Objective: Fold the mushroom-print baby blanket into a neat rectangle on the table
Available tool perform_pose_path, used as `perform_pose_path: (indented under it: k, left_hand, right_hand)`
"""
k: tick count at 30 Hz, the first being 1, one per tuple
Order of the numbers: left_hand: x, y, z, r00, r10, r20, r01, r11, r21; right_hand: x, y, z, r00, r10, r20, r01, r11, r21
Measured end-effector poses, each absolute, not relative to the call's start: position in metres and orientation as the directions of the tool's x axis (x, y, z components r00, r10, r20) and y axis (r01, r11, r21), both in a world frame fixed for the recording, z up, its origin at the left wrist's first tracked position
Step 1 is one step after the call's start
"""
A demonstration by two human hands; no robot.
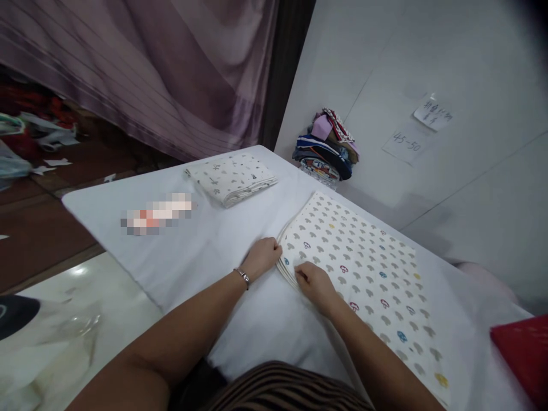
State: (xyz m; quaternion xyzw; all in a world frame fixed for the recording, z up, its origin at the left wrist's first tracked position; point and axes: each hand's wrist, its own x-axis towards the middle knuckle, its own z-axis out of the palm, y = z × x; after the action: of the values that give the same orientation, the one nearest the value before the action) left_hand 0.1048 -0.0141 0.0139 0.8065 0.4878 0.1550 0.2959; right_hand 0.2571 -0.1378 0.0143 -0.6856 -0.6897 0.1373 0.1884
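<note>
A folded white cloth [363, 262] printed with small grey mushroom shapes and a few coloured ones lies in layers on the white-covered table. At its left corner the fingers of my left hand [263, 258] are closed on the layered edge. My right hand [317, 287] is curled over the cloth's near-left edge, with its fingertips pressed together on the fabric; exactly how many layers they hold is hidden. Beyond my left hand rests another folded cloth [233, 176], white with a dark leaf-like print.
A blurred-out item [158, 214] lies on the left of the white table cover [222, 240]. Stacked clothes [327, 149] stand by the wall at the back. A red item [522, 357] is at the right edge. A purple curtain [180, 68] hangs behind the table.
</note>
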Motion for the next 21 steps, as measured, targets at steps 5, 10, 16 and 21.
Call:
perform_pose_path:
  k: [5, 10, 16, 21]
  left_hand:
    - [0.106, -0.014, 0.011, 0.467, 0.884, -0.028, 0.7, -0.35, 0.622]
    - [0.106, -0.014, 0.011, 0.468, 0.883, -0.029, 0.705, -0.353, 0.615]
    - [0.105, -0.015, 0.009, 0.485, 0.874, -0.001, 0.697, -0.386, 0.604]
    - [0.106, -0.016, 0.01, 0.487, 0.873, -0.021, 0.707, -0.38, 0.597]
  right_hand:
    - [0.268, -0.168, 0.017, -0.067, 0.998, 0.005, 0.915, 0.063, -0.398]
    - [0.269, -0.162, 0.028, -0.083, 0.997, 0.0, 0.906, 0.076, -0.416]
    - [0.282, -0.135, 0.022, -0.071, 0.976, 0.206, 0.932, 0.139, -0.336]
    - [0.294, -0.129, 0.014, -0.03, 0.974, 0.226, 0.928, 0.111, -0.355]
